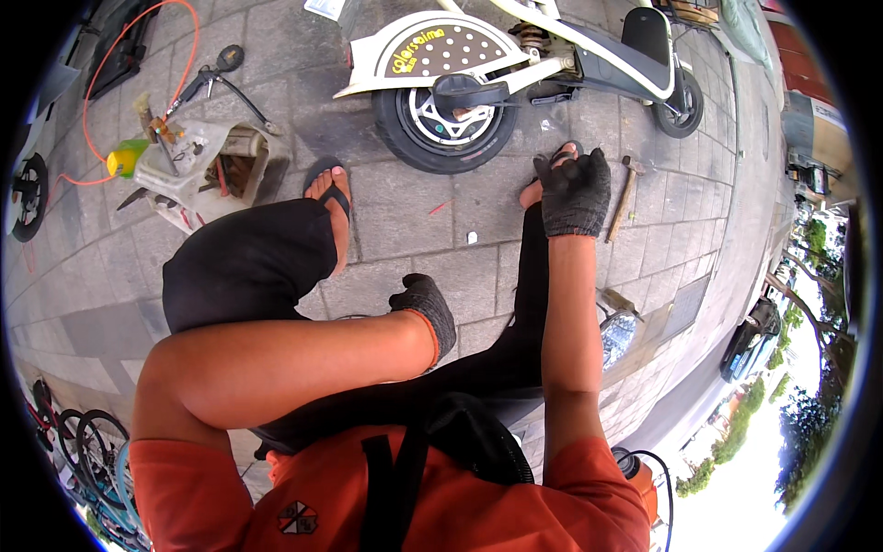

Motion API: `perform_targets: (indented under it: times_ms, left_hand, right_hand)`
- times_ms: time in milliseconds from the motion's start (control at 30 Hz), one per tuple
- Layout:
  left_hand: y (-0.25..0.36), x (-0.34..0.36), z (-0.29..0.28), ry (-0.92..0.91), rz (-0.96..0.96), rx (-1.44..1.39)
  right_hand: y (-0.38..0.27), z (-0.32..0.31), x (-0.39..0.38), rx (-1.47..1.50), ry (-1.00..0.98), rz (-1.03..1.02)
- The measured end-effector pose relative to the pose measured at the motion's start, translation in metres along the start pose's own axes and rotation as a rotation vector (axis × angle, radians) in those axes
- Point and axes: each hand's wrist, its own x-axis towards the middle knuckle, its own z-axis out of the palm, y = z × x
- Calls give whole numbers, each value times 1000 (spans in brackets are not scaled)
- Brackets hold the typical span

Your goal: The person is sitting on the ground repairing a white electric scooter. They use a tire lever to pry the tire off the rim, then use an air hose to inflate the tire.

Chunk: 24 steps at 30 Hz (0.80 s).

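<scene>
My left hand (425, 315), in a dark grey knit glove with an orange cuff, is held low between my legs. Its fingers curl inward, and their inner side is hidden. My right hand (577, 195), gloved alike, reaches forward above my right foot, back upward. Its fingers are bent and spread apart, with no object visible in them. Just right of it lies a hammer (624, 199) with a wooden handle on the paving. Ahead is a cream electric scooter (441, 51) lying on its side, its black-tyred rear wheel (448, 126) near my feet.
At the left stands a whitish plastic tool box (189, 189) holding tools, beside a yellow-green container (126, 159). An air inflator gun with a gauge (207, 78) joins an orange hose (92, 78). Parked bicycles (97, 442) stand lower left.
</scene>
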Motion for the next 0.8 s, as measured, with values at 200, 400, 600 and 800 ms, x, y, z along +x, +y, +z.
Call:
perform_targets:
  times_ms: [200,400,600,800]
  left_hand:
    - [-1,5,2,29,-48,-37]
    - [-4,22,7,-9,-72,-131]
    - [-4,21,17,17,-78,5]
    - [1,27,24,73,-64,-15]
  right_hand:
    - [54,-25,-98,-1593,-717,-85]
    - [125,-58,-106,-2069,-1452,119]
    - [109,-28,-102,-2059,-1245,-95]
    - [103,-20,-108,-2018,-1334,-117]
